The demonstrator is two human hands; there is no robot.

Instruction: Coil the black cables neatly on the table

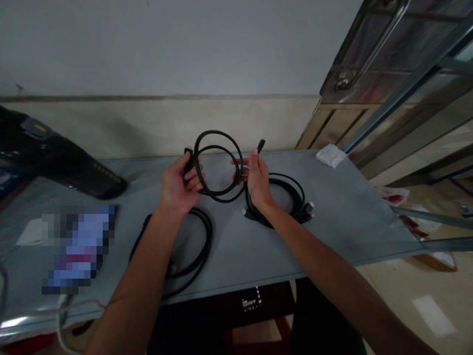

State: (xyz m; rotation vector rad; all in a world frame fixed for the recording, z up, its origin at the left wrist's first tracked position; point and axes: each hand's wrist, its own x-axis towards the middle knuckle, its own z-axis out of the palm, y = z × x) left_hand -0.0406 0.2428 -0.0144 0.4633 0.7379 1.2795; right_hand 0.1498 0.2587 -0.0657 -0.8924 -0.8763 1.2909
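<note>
A black cable [218, 148] is wound into a round coil and held up above the grey table [343, 217]. My left hand [179, 185] is closed on the coil's left side. My right hand [256, 177] pinches its right side, and the cable's plug end [260, 145] sticks up above the fingers. Another coiled black cable [291, 195] lies on the table just right of my right wrist. A third black cable [199, 246] lies looped on the table beneath my left forearm.
A black case [55, 158] lies at the table's far left, with a blurred flat item [79, 249] in front of it. A white crumpled packet [330, 155] sits at the far right corner. A metal frame [388, 98] stands to the right. A small black device [251, 300] hangs below the front edge.
</note>
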